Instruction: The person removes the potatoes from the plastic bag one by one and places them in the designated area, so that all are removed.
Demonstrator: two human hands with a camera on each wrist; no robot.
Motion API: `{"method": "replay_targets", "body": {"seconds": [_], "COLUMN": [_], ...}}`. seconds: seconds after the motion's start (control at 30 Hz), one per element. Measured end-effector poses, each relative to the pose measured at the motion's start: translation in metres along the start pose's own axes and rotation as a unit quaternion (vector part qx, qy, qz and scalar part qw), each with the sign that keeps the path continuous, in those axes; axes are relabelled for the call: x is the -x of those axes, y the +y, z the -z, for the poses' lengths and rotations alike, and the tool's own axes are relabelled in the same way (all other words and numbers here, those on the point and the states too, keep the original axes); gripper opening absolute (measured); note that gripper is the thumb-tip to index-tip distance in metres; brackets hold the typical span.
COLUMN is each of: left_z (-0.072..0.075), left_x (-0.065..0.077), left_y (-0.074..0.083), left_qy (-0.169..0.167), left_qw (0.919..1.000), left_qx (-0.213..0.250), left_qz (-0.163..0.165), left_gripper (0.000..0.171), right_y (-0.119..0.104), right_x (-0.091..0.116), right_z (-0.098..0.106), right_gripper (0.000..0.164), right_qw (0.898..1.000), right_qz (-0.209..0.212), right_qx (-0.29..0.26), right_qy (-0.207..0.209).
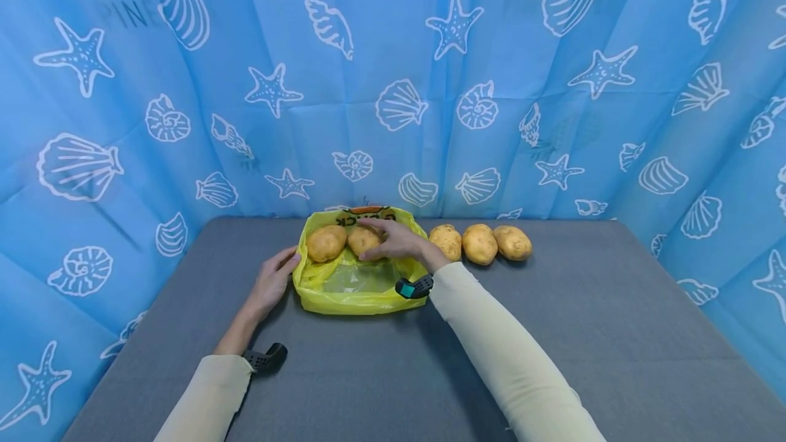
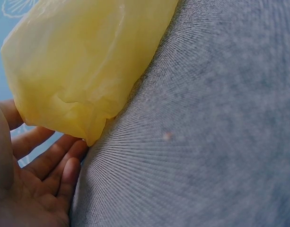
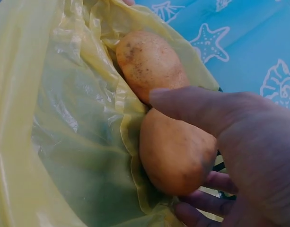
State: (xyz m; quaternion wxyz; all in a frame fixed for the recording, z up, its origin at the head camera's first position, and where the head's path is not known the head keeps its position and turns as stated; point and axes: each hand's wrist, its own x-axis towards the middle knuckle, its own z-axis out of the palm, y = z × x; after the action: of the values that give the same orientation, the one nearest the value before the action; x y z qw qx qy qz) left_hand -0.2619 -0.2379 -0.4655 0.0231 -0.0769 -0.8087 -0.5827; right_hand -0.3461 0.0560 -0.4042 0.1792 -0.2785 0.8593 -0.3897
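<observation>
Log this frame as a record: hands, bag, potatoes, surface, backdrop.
left hand: at the left side of the yellow bag; grip unclear
right hand: inside the bag, thumb and fingers around a potato
bag: plastic, mouth open
in bag: that potato, another potato to its left
outside: three potatoes in a row, right of the bag
surface: grey table
backdrop: blue cloth with white shell prints

Bag [image 1: 362, 304]: thin plastic film, glossy and crinkled before you
Potatoes [image 3: 175, 156]: matt skins, mostly smooth
Tabletop [image 2: 206, 109]: matt cloth; you see its woven ribs
Curtain [image 1: 368, 74]: smooth, creased, faint sheen
Your sleeves [image 1: 510, 353]: matt, soft-looking cloth
</observation>
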Motion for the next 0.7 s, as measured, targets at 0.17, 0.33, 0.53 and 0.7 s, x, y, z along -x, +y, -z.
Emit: {"method": "replay_targets", "body": {"seconds": [0.17,0.33,0.53,0.7], "left_z": [-0.0001,-0.0001,-0.0004,-0.0006], "left_x": [0.0001,0.0009,0.001,0.0003], "left_y": [0.0006,0.0024,0.0017,0.0016], "left_qy": [-0.001,0.004,0.001,0.001], "left_qw": [1.0,1.0,1.0,1.0], "left_qx": [0.001,0.001,0.0,0.003], "left_qz": [0.0,-0.005,-0.007,-0.005], "left_gripper": [0.053,0.049,0.052,0.051], "right_y": [-0.0008,-0.0006,-0.0012,-0.0033], "right_x": [0.0015,0.0017,0.0031,0.007], "right_z": [0.0001,-0.003,-0.0054,-0.0021], "right_gripper": [0.081,0.079,0.074,0.074], "right_qw": [1.0,1.0,1.0,0.998], "right_qz": [-0.006,0.0,0.017,0.053], "right_qx": [0.001,0.006,0.005,0.01], "right_qy": [-0.019,-0.015,0.01,0.025]}}
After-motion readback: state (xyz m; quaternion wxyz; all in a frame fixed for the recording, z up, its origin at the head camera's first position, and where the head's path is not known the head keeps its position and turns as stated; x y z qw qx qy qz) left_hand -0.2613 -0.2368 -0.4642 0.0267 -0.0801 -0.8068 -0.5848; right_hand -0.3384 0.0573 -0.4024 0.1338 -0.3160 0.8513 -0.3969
